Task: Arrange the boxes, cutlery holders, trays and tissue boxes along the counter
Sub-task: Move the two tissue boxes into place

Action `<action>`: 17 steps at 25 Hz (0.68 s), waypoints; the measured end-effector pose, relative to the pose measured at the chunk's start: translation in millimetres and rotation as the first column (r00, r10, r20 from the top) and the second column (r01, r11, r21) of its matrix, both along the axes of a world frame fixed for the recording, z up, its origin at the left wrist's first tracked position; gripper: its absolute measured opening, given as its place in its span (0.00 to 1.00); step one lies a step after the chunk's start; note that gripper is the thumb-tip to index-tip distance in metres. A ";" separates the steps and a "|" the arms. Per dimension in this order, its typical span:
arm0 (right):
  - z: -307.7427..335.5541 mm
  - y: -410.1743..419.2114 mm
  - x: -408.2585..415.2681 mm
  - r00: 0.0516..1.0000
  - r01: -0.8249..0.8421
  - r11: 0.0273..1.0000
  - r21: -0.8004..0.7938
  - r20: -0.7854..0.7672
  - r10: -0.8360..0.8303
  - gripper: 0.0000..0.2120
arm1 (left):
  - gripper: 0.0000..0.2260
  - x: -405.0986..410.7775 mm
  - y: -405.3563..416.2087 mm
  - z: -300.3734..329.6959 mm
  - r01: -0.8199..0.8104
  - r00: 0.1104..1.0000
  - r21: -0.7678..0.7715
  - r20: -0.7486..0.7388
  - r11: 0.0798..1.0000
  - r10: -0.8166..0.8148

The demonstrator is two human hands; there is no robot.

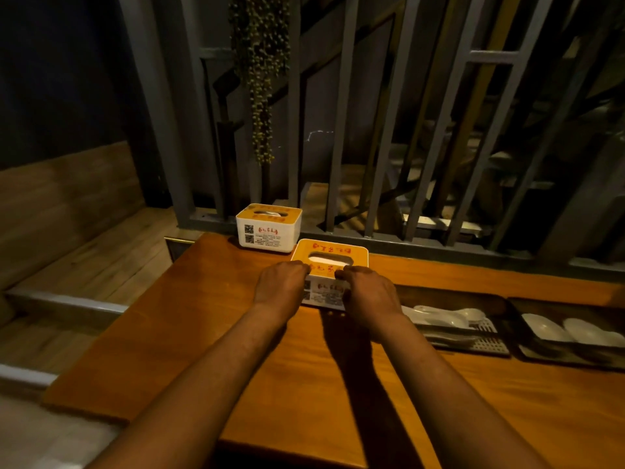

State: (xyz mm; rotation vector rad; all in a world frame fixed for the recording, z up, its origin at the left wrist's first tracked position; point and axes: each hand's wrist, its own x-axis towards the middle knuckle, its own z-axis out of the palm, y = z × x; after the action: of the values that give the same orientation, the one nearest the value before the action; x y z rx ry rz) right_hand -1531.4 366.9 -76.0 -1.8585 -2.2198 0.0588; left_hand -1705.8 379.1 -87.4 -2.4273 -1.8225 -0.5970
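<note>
A white tissue box with an orange lid (329, 257) stands on the wooden counter (203, 333). My left hand (279, 282) grips its left front corner and my right hand (368, 292) grips its right front corner. A second, matching tissue box (268, 228) sits just behind and to the left, against the metal railing; the two boxes look close or touching at a corner. To the right lies a dark tray (453, 296) with white spoons and a perforated insert. Further right, another dark tray (571, 306) holds white spoons.
A grey metal railing (338, 164) runs along the counter's far edge, with a hanging plant (262, 79) behind the far box. The counter's left end (111, 367) drops to a wooden floor.
</note>
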 end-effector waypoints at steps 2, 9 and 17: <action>-1.2 24.0 -1.8 0.999 0.003 0.999 -0.054 0.044 -0.001 0.32 | 0.15 2.5 28.4 -2.2 -0.007 0.999 -0.001 -0.041 1.000 0.007; -8.6 128.9 -7.7 0.977 0.038 0.995 -0.090 0.213 -0.018 0.42 | 0.18 8.4 138.3 -14.6 -0.066 0.953 0.032 -0.294 0.997 0.072; -13.9 184.9 -6.6 0.967 0.047 0.995 -0.091 0.252 -0.023 0.42 | 0.29 12.1 180.5 -32.6 -0.042 0.946 0.096 -0.316 0.994 0.070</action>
State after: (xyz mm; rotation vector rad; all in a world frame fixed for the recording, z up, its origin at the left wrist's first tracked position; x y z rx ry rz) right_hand -1538.0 551.8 -89.9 -2.0577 -2.3859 -0.0826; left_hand -1693.7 559.6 -120.0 -2.2480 -1.6875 -0.2539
